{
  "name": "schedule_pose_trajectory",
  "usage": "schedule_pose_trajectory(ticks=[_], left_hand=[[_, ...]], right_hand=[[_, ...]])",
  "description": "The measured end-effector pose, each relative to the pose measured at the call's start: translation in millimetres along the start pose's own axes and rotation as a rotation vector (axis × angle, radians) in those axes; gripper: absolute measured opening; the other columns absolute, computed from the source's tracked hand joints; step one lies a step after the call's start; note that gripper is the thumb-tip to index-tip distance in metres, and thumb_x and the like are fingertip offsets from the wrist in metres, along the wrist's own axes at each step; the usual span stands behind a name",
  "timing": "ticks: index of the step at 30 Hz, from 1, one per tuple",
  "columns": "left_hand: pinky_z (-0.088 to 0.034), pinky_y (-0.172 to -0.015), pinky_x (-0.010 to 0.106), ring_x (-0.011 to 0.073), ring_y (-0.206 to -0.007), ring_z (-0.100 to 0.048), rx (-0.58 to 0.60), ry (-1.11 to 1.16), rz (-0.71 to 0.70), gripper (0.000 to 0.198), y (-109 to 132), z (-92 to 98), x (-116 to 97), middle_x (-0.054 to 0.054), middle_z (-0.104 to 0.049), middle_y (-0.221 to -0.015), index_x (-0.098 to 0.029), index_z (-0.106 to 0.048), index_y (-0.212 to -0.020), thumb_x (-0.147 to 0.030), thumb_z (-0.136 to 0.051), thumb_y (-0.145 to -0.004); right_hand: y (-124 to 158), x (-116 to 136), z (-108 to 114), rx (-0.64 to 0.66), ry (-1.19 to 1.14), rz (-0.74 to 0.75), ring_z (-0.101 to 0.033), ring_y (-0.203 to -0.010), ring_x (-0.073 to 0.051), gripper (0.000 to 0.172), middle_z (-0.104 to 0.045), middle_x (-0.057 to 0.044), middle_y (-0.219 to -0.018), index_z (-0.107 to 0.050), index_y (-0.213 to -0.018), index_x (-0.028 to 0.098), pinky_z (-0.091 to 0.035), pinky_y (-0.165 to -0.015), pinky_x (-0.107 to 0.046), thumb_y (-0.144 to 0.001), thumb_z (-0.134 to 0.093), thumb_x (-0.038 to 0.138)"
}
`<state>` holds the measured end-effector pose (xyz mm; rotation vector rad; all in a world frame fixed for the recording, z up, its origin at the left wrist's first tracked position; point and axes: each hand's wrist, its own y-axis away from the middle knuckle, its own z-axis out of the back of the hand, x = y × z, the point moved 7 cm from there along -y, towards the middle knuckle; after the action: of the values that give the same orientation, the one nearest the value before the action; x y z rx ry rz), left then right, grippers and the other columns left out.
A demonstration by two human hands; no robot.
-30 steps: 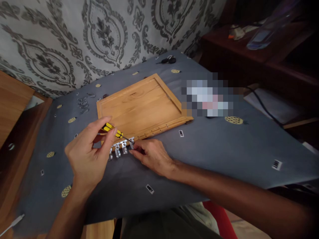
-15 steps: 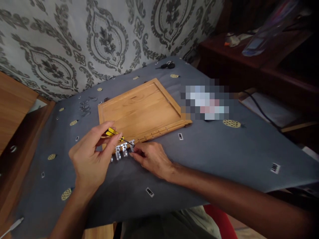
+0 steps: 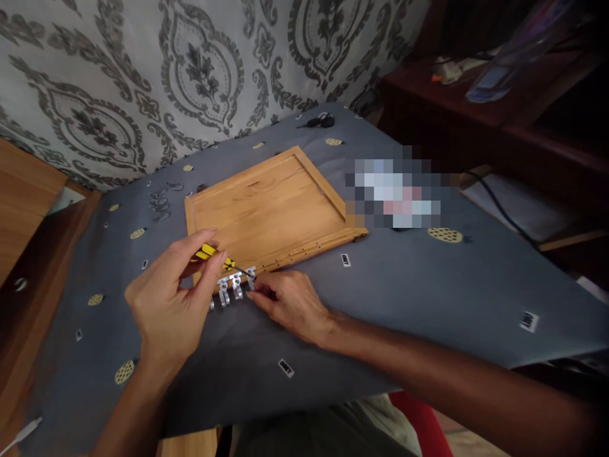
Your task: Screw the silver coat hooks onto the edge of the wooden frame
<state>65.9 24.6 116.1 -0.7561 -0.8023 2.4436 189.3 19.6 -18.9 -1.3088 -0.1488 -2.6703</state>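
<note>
Screwdriver, yellow-black (image 3: 229, 262), gripped in my left hand (image 3: 166, 289); right hand (image 3: 295, 304) pinching silver metal bracket (image 3: 251, 271). Probably screwing; next needs steady pressure.

You are showing your left forearm (image 3: 136, 393) and right forearm (image 3: 428, 355) bare, with your left grip (image 3: 166, 295) and right grip (image 3: 290, 304) going uncovered too. Below the tabletop's (image 3: 404, 298) near edge, you are wearing dark, greyish-green cloth (image 3: 299, 431), its creased part turning paler toward the right. Red material (image 3: 416, 419) is showing beside it; the view is leaving unclear whether you are wearing that.
</note>
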Motion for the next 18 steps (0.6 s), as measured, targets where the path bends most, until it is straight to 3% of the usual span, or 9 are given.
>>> schedule_pose_trajectory(ticks=[9, 14, 18], left_hand=[[-0.066, -0.075, 0.034, 0.0174, -0.083, -0.075, 0.024, 0.031, 0.035, 0.022, 1, -1.6, 1, -0.002, -0.077, -0.099, -0.031, -0.071, -0.111, -0.024, -0.067, -0.09], [-0.066, -0.074, 0.033, 0.0189, -0.084, -0.076, 0.014, 0.118, 0.172, 0.036, 4, -4.4, 12, -0.001, -0.077, -0.097, -0.029, -0.065, -0.121, -0.028, -0.073, -0.085], [-0.066, -0.074, 0.031, 0.017, -0.078, -0.075, 0.074, 0.177, 0.219, 0.022, 6, -10.9, 17, -0.001, -0.076, -0.09, -0.026, -0.068, -0.103, -0.029, -0.076, -0.082]], right_hand=[[0, -1, -1, -0.015, -0.007, 0.017, -0.061, -0.064, -0.014, 0.01, -0.072, -0.001, -0.071, -0.074, -0.082, 0.02, -0.036, -0.059, -0.025, -0.088, -0.069, 0.027], [0, 0, 0, -0.004, 0.002, 0.007, -0.061, -0.064, -0.014, 0.012, -0.071, 0.0, -0.07, -0.074, -0.082, 0.02, -0.034, -0.059, -0.025, -0.088, -0.068, 0.028], [1, 1, 1, 0.022, 0.007, -0.019, -0.063, -0.067, -0.015, 0.011, -0.073, -0.002, -0.073, -0.074, -0.083, 0.02, -0.035, -0.06, -0.025, -0.089, -0.068, 0.027]])
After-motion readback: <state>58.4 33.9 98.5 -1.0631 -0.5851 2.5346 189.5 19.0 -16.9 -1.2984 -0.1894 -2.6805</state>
